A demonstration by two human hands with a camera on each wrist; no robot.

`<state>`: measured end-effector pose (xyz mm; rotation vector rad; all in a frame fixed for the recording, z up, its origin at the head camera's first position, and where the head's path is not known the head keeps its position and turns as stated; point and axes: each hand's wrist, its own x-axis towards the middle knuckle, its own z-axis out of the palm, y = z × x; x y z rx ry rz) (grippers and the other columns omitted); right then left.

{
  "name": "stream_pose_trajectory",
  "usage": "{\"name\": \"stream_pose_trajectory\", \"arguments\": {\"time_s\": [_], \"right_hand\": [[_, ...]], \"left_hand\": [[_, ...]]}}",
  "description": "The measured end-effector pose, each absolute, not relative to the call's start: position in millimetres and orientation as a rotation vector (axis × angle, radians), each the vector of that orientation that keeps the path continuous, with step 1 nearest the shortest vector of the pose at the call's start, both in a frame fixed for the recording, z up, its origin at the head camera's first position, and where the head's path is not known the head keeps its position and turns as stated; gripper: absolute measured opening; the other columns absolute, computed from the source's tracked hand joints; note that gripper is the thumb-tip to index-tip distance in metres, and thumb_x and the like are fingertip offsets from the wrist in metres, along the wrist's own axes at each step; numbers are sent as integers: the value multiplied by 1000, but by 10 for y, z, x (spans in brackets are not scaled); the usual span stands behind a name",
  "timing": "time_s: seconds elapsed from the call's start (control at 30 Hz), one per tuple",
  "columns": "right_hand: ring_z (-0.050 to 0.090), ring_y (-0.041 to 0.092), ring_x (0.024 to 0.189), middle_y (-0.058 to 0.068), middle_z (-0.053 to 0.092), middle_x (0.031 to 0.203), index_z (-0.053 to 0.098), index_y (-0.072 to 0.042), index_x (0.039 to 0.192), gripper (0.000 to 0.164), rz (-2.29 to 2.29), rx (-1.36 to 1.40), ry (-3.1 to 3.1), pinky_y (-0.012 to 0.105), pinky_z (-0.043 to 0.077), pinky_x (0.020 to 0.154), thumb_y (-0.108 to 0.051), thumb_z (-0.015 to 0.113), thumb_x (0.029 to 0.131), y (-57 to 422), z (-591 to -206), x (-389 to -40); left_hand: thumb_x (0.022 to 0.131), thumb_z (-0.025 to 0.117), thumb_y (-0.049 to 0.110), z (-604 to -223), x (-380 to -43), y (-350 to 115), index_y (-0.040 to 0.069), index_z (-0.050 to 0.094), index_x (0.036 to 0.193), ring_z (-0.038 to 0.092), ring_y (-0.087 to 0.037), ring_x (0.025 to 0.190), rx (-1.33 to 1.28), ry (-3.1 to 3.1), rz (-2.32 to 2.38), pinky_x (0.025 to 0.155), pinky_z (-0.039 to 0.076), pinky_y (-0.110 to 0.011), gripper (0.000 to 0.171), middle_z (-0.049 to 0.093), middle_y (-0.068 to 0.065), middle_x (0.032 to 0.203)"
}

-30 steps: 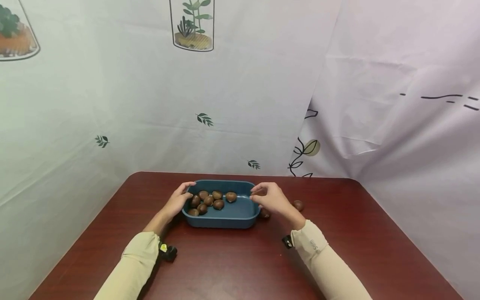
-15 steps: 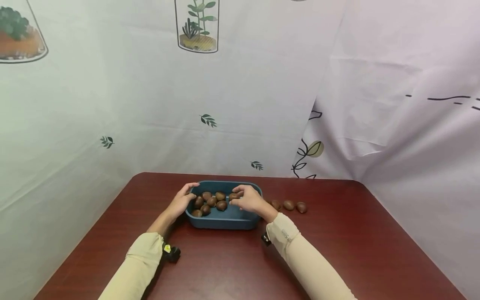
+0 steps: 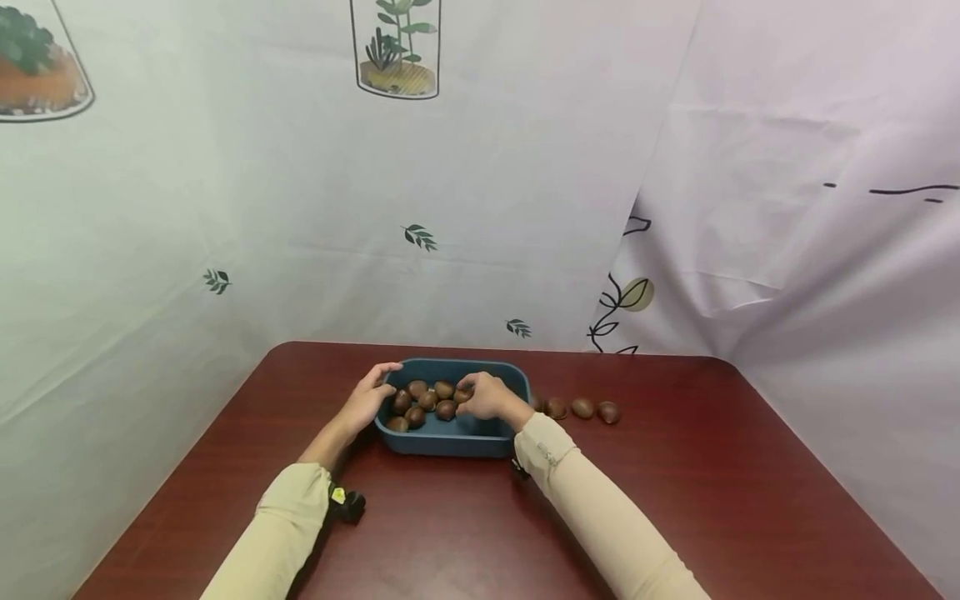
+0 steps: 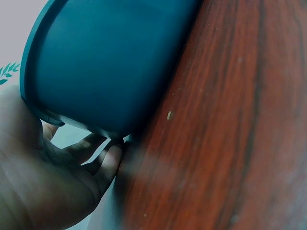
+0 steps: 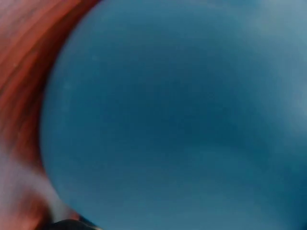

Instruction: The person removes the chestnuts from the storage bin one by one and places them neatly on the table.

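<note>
A blue rectangular tray (image 3: 450, 447) with rounded corners sits toward the back of the table, with several brown chestnuts (image 3: 415, 417) gathered in its left half. At the tray's left end, my left hand (image 3: 363, 404) grips the wall, thumb over the rim; the left wrist view shows the fingers (image 4: 109, 165) curled against its outer side. My right hand (image 3: 489, 397) reaches over the right end into the tray and pinches one chestnut (image 3: 462, 396) between thumb and forefinger, close to the others. The right wrist view is filled by the tray's blurred outer wall (image 5: 158, 120); the hand is hidden there.
Several more chestnuts (image 3: 582, 407) lie in a row on the dark red wooden table (image 3: 675, 483), right of the tray, the nearest partly behind the right wrist. A pale printed cloth (image 3: 480, 183) hangs behind the table's back edge.
My right hand has moved left from the tray's right end, uncovering table chestnuts, and taken hold of the chestnut, which has shifted left toward the others. The left hand keeps its grip.
</note>
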<state>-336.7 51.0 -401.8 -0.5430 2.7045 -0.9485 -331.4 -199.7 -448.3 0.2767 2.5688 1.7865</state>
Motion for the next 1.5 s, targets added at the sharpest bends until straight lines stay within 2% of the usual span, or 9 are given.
{"name": "stream_pose_trajectory", "arguments": {"time_s": [0.1, 0.23, 0.47, 0.53, 0.7, 0.93, 1.07, 1.27, 1.5], "right_hand": [[64, 27, 102, 13, 67, 117, 71, -7, 114, 29, -889, -647, 2697, 38, 52, 82, -8, 75, 85, 493, -4028, -3334], [65, 21, 88, 9, 70, 104, 74, -10, 99, 19, -857, -712, 2668, 35, 53, 75, -6, 78, 82, 482, -4036, -3297], [53, 14, 65, 15, 61, 124, 73, -7, 99, 16, -947, -705, 2589, 29, 45, 61, -4, 76, 84, 487, -4041, -3206], [55, 13, 61, 17, 65, 118, 72, -3, 103, 17, -1043, -710, 2505, 28, 44, 58, -3, 72, 87, 527, -4027, -3186], [69, 21, 76, 12, 73, 94, 66, 3, 118, 31, -1238, -690, 2375, 31, 55, 65, -9, 71, 90, 721, -3905, -3112], [70, 39, 89, 12, 71, 106, 68, 2, 117, 31, -1395, -658, 2409, 41, 58, 72, -6, 74, 87, 1145, -3752, -3055], [70, 37, 90, 17, 70, 108, 67, 4, 117, 30, -1423, -625, 2437, 43, 58, 75, -2, 72, 88, 1416, -3719, -3049], [71, 25, 88, 19, 68, 108, 64, 7, 120, 32, -1486, -486, 2454, 47, 56, 80, -2, 69, 90, 1774, -3710, -3009], [71, 39, 87, 22, 69, 99, 63, 10, 119, 33, -1522, -365, 2437, 50, 56, 78, -4, 70, 90, 2083, -3793, -3003]], "left_hand": [[101, 40, 8, -4474, -3309, -2006, 10, 42, 145, 29, -41, 143, 276, 2565, 1788, 109, 28, -61, 43, 29, -19, 157], [101, 39, 8, -4471, -3306, -2012, 9, 41, 145, 25, -41, 144, 303, 2567, 1786, 110, 27, -61, 44, 26, -20, 158], [101, 39, 7, -4484, -3314, -2010, 9, 41, 145, 29, -41, 142, 292, 2556, 1798, 108, 29, -60, 44, 29, -20, 156], [101, 40, 8, -4486, -3315, -2004, 9, 42, 145, 30, -41, 142, 286, 2555, 1797, 108, 30, -59, 43, 30, -20, 156], [101, 40, 8, -4487, -3315, -1986, 10, 42, 144, 33, -40, 140, 282, 2549, 1800, 107, 31, -59, 43, 31, -19, 155], [102, 39, 8, -4458, -3304, -2002, 10, 41, 145, 31, -41, 141, 290, 2550, 1791, 107, 30, -60, 43, 29, -20, 156], [102, 38, 8, -4454, -3292, -2018, 9, 40, 146, 23, -42, 145, 295, 2568, 1764, 110, 26, -62, 44, 22, -20, 159], [102, 38, 8, -4470, -3294, -2025, 10, 40, 146, 23, -43, 144, 293, 2576, 1753, 109, 26, -62, 44, 23, -21, 159], [102, 39, 8, -4466, -3286, -2010, 9, 40, 146, 26, -42, 143, 300, 2573, 1761, 108, 28, -61, 44, 27, -22, 156]]}}
